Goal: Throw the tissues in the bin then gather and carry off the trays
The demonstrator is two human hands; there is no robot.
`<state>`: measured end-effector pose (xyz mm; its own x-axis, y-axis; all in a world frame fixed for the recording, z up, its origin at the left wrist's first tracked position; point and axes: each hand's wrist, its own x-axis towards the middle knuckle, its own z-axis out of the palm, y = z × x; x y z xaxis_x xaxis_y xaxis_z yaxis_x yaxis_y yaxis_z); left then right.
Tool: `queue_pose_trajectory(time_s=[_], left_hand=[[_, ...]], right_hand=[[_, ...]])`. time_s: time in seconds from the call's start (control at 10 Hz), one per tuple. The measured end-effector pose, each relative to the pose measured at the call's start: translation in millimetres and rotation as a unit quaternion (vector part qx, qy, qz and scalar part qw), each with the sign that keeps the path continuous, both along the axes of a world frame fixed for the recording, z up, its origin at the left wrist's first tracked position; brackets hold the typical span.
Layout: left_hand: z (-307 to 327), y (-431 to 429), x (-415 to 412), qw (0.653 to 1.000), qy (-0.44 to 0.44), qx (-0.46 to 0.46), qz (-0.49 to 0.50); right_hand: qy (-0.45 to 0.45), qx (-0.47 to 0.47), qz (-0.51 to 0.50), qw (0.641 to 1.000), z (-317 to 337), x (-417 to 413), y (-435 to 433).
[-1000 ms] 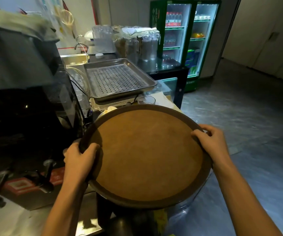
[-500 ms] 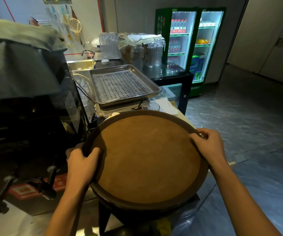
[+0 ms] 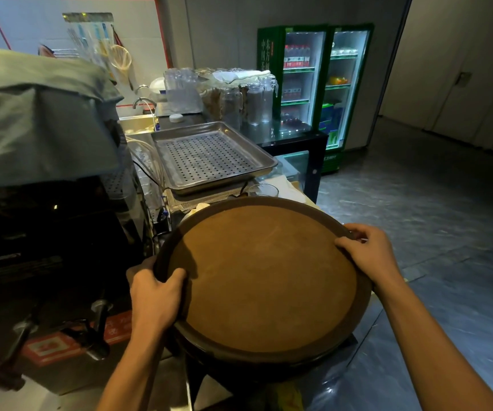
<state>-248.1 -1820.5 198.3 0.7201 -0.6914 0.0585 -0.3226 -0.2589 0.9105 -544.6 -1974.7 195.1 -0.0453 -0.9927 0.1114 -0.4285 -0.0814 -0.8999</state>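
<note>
tray: your round brown tray (image 3: 264,277) is face up, roughly level, no long axis, in front of the perforated metal tray (image 3: 209,157) | left hand (image 3: 155,295): clamped on its left rim | right hand (image 3: 368,252): curled over its right rim

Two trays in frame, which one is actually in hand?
The round brown tray, gripped at its rim by the left hand and right hand. The perforated rectangular steel tray sits untouched on the counter behind it.
</note>
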Motion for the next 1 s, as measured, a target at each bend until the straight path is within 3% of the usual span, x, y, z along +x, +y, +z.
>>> queue_pose_trajectory(time_s=[0.2,0.4,0.7,0.9,1.0], left_hand=[[0.6,-3.6,2.1,1.0,-0.014,0.021,0.004],[0.5,-3.2,2.3,0.998,-0.024,0.062,-0.011],[6.2,-1.5,8.2,0.984,-0.139,0.069,-0.088],[11.6,11.6,13.9,0.918,-0.28,0.065,-0.273],[14.2,28.2,20.4,0.863,-0.355,0.029,-0.358]], right_hand=[[0.017,-0.026,-0.014,0.999,-9.2,1.3,-4.9],[0.092,-0.047,0.003,0.995,-16.0,-2.4,-6.9],[0.21,-0.02,-0.04,0.977,0.9,1.7,21.7],[0.232,-0.006,-0.128,0.964,4.3,13.5,109.1],[0.231,-0.032,-0.182,0.955,12.1,47.3,169.9]])
